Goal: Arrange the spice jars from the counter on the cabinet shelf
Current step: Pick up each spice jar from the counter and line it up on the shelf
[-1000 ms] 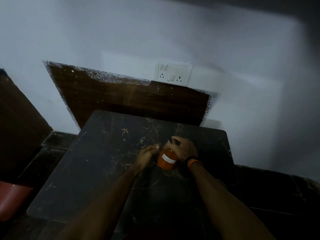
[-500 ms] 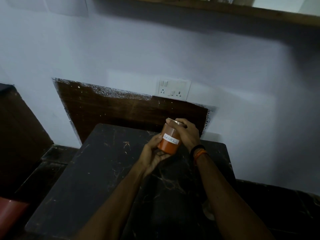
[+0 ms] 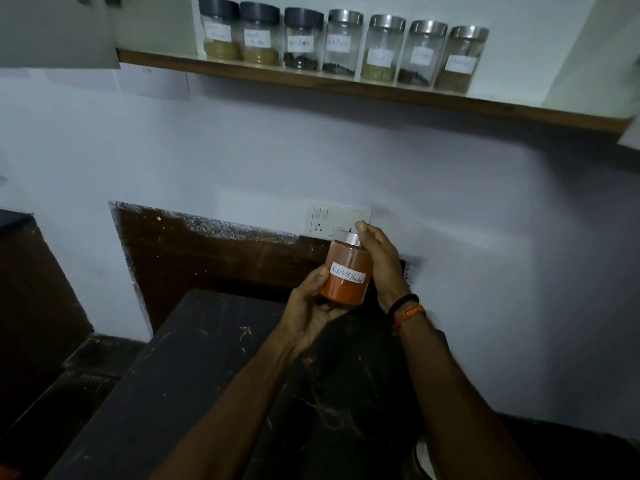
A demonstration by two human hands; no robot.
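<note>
Seven labelled jars already stand in a row on the shelf (image 3: 381,93), from its left part toward the right end; three have dark lids, four have metal lids. One further jar, the red chilli powder jar (image 3: 346,275), is off the bench (image 3: 194,375) and in my hands, above the bench's far edge and well below the shelf.

Hand state:
- My left hand (image 3: 308,306) cups the jar from below and from the left side, fingers curled round its lower body.
- My right hand (image 3: 379,261) grips the jar from the right, with the thumb over the metal lid (image 3: 353,239).
- The jar tilts slightly, its handwritten label toward the camera.

Step in hand: transfer from bench to shelf. I judge this to be the carry phase, with placement not yet begun.

Next move, as I judge it: raise the jar above the shelf's front edge, then set it down upright in the free stretch at the shelf's right end, just beside the rightmost metal-lidded jar (image 3: 460,60). Keep the label facing outward, matching the row. Clear the neighbouring jar during approach; a knock there could upset the row.
</note>
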